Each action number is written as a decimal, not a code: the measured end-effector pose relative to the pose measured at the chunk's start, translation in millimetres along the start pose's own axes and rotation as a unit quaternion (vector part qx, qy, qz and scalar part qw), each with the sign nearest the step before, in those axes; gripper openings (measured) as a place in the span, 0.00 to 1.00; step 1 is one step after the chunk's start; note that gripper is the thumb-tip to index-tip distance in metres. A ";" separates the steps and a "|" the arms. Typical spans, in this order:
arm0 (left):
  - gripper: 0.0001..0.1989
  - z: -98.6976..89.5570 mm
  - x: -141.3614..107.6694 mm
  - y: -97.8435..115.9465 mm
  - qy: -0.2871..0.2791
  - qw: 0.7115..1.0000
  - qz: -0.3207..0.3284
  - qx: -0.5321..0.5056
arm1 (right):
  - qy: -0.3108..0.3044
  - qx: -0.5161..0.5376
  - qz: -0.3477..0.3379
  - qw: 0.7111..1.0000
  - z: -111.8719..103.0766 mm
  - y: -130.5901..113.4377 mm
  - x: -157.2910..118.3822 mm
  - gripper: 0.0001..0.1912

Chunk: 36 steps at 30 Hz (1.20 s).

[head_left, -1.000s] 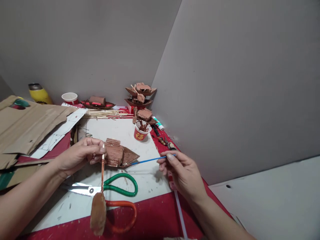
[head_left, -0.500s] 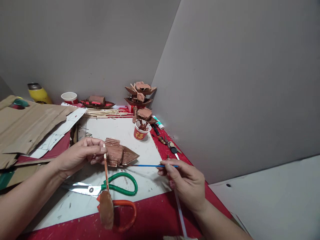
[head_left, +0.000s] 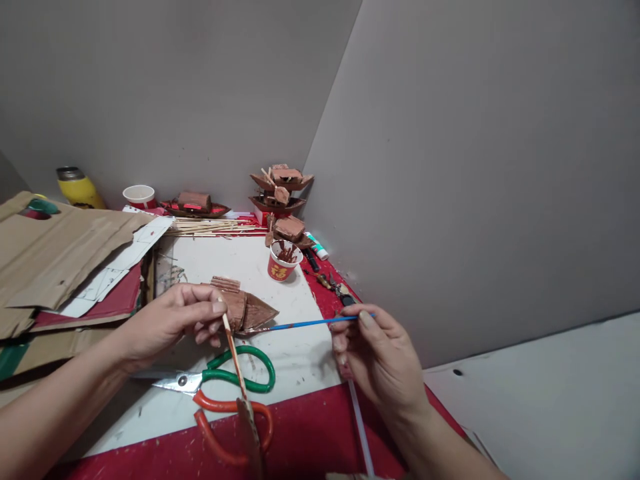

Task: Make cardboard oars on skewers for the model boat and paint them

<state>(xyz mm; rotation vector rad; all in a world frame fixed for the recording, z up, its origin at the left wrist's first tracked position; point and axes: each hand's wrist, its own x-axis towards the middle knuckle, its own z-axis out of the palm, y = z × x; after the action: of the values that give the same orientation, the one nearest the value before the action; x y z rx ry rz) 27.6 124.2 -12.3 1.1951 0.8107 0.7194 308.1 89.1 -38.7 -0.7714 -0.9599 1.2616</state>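
Observation:
Between thumb and fingers, my left hand (head_left: 183, 320) pinches the bare end of a small model paddle (head_left: 236, 360). Its brown-painted blade hangs toward me, seen almost edge-on over the scissors. My right hand (head_left: 377, 353) is closed on the end of a thin blue paintbrush (head_left: 305, 323), whose bristles point left toward the paddle's shaft. I cannot tell whether bristles and shaft touch. Behind both lies a brown model boat (head_left: 255, 313), partly covered by my left hand. Scissors (head_left: 240, 380) with one green and one orange handle lie beneath the paddle.
A paper cup (head_left: 283, 265) with brown paint inside stands beyond the boat. Several model boats (head_left: 287, 227) and thin sticks (head_left: 215, 228) are at the back. Torn cardboard (head_left: 75, 253) covers the left side. A grey wall (head_left: 450, 200) bounds the right.
The paddle has turned from face-on to nearly edge-on, and its blade has swung right. My left hand has shifted slightly right and down. My right hand with the paintbrush has moved right.

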 end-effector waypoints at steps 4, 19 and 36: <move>0.12 6.9 -2.6 -1.6 -0.004 1.000 -0.003 0.027 | -0.028 0.000 0.007 1.000 5.5 -0.1 0.1 0.08; 0.12 10.0 -3.6 0.7 0.015 0.999 0.017 0.040 | -0.085 -0.024 0.002 0.996 -2.7 -0.1 -4.6 0.07; 0.09 15.5 -4.0 4.6 0.035 0.997 0.012 0.074 | -0.048 -0.018 0.002 0.999 0.8 0.4 3.2 0.08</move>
<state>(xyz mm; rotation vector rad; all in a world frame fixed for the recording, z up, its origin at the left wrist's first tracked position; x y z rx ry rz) 38.3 114.0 -4.7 1.3200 0.9208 0.7343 307.3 92.3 -38.2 -0.7458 -1.0612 1.2978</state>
